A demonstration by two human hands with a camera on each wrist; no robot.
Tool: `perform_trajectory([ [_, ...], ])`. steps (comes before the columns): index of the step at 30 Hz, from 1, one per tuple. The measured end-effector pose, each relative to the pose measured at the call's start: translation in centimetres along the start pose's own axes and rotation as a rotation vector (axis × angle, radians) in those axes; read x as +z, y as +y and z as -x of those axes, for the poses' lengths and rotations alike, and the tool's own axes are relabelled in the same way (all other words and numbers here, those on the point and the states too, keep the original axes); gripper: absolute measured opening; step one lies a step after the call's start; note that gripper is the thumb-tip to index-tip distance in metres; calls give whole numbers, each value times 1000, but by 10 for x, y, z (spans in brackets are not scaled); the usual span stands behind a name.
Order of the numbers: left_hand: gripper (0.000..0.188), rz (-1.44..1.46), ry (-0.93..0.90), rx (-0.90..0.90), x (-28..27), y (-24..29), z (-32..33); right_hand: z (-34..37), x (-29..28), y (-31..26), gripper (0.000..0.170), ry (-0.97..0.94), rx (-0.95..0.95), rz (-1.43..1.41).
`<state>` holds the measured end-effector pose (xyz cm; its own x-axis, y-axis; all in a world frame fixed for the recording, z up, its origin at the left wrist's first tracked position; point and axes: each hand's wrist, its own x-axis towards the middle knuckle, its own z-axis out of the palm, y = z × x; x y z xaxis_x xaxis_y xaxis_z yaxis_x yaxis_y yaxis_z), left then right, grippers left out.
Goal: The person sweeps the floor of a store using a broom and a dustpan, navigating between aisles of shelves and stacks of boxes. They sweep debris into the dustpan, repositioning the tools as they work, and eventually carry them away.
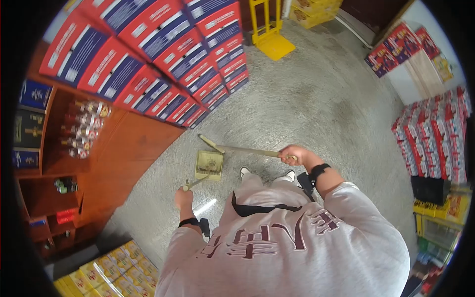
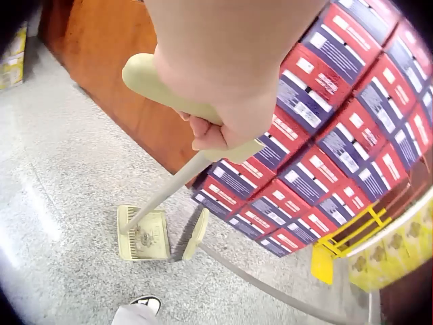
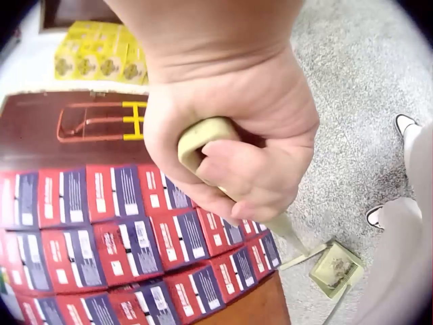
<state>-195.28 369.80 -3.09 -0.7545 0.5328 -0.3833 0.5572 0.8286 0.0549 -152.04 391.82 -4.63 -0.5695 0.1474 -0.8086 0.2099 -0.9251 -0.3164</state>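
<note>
My right hand (image 1: 293,155) grips the end of a pale yellow-green broom's handle (image 1: 252,151), fingers wrapped round it in the right wrist view. The broom head (image 1: 211,144) is beside the open edge of a matching long-handled dustpan (image 1: 210,176) on the floor. My left hand (image 1: 183,199) holds the dustpan's grip (image 2: 140,76), fingers curled round it in the left wrist view. Dark debris (image 2: 147,238) lies inside the pan. In the left wrist view, the broom's bristles (image 2: 183,237) face the pan.
Stacked red and blue cartons (image 1: 188,69) rise beyond the broom, beside a wooden cabinet (image 1: 133,133) with bottles. A yellow hand truck (image 1: 274,45) stands at the back. Red-and-white packs (image 1: 430,133) line the right side; yellow boxes (image 1: 111,272) sit at lower left.
</note>
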Motion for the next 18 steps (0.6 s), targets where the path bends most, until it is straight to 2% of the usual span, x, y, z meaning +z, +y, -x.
perform_trajectory([
  [4,22,-138,7,202,1,71,26,83,-50,47,9,77,-125,-145],
  [6,21,-160,7,298,-4,110,39,115,-76,77,6,117,-218,-79],
  [11,20,-208,-15,585,5,211,50,189,-121,139,8,247,-308,-200],
  [13,30,-211,-89,768,6,256,64,214,-131,161,8,283,-367,-293],
  [17,43,-42,-145,940,38,345,75,244,-149,202,8,359,-439,-390],
  [18,45,10,-459,852,39,374,87,253,-152,205,8,354,-475,-394],
])
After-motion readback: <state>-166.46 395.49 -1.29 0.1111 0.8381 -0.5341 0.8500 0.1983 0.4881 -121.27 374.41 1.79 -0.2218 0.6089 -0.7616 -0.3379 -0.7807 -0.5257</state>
